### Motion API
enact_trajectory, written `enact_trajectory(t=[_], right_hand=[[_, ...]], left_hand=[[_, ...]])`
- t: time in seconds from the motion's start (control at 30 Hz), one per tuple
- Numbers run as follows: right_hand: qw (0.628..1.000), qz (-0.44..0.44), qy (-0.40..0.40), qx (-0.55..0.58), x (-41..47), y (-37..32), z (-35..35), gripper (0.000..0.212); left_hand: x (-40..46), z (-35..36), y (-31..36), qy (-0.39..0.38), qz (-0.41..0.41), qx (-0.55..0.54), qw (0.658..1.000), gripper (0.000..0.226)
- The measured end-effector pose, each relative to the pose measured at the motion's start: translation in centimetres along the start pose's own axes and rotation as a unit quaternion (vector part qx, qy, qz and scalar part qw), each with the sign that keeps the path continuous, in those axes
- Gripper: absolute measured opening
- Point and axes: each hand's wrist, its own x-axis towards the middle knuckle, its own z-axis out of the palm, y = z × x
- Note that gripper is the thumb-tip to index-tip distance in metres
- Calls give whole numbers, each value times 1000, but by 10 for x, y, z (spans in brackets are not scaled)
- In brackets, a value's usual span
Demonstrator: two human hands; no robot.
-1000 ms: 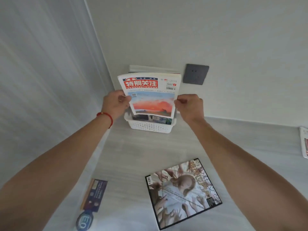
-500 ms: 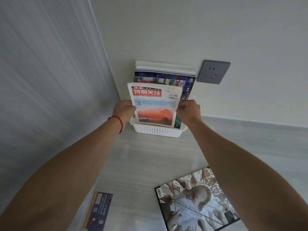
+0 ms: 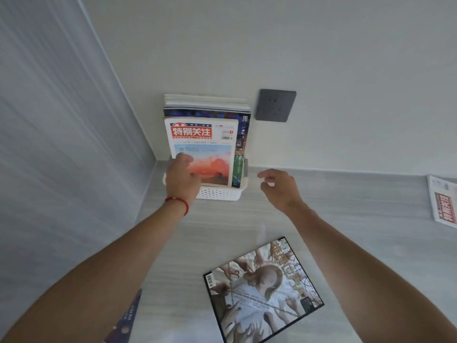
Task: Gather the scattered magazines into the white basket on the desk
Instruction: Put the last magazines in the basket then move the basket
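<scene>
Left hand (image 3: 182, 178) of mine rests against the front of the red-titled magazine (image 3: 202, 149), fingers loosely bent, gripping nothing. It stands upright in the white basket (image 3: 217, 193) at the wall, before other magazines (image 3: 207, 107). Right hand (image 3: 278, 188) hangs half-open beside the basket, empty. A pale-covered magazine (image 3: 263, 289) lies flat on the surface (image 3: 346, 219), nearer me.

The left hand (image 3: 182, 178) hides the white basket's (image 3: 217, 193) left end (right-edge magazine (image 3: 444, 203) cropped).
</scene>
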Motion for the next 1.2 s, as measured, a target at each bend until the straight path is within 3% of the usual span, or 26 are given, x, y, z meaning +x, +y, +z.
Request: enact_trajectory(t=[0.13,0.37,0.63,0.97,1.1,1.2], right_hand=[[994,90,64,8,-33,86,-58,36],[966,211,146,-33,-95,237,-184,38],[947,284,87,-121,-113,350,-300,67],[922,264,60,-276,-60,416,-355,66],[898,270,19,-348,-66,411,-329,65],[893,214,32,-396,-95,378,-286,73]], left_hand=[[-49,50,47,-112,103,40,988,36],[-130,165,130,-292,172,104,935,56],[-192,280,215,-410,187,143,881,69],[-208,352,252,-459,195,203,843,88],[-213,364,246,-486,171,209,832,89],[-219,369,239,-490,156,250,821,85]])
